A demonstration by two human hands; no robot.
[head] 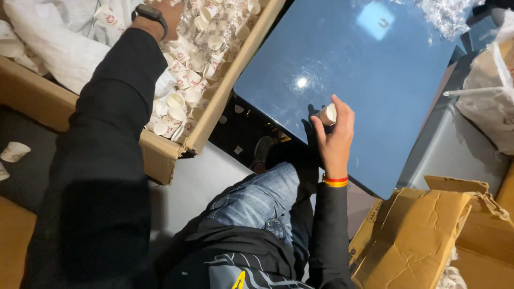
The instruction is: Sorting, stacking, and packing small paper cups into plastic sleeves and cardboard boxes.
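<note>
My right hand [334,134] holds a small white paper cup [327,114] on its side, just over the near edge of a glossy blue table [375,64]. My left arm in a black sleeve stretches up into a large cardboard box [214,115] full of several small white paper cups with red print [187,80]. Only the wrist with a black watch [150,13] and a bit of my left hand [170,13] show at the top edge; the fingers are out of frame. A red and yellow band [335,181] is on my right wrist.
A torn cardboard box [423,235] lies at the lower right. A white plastic bag [490,91] sits at the right edge, crumpled clear wrap [447,16] at the top right. White bags [59,43] lie in the box's left part. A stray cup [14,151] lies on the floor at left.
</note>
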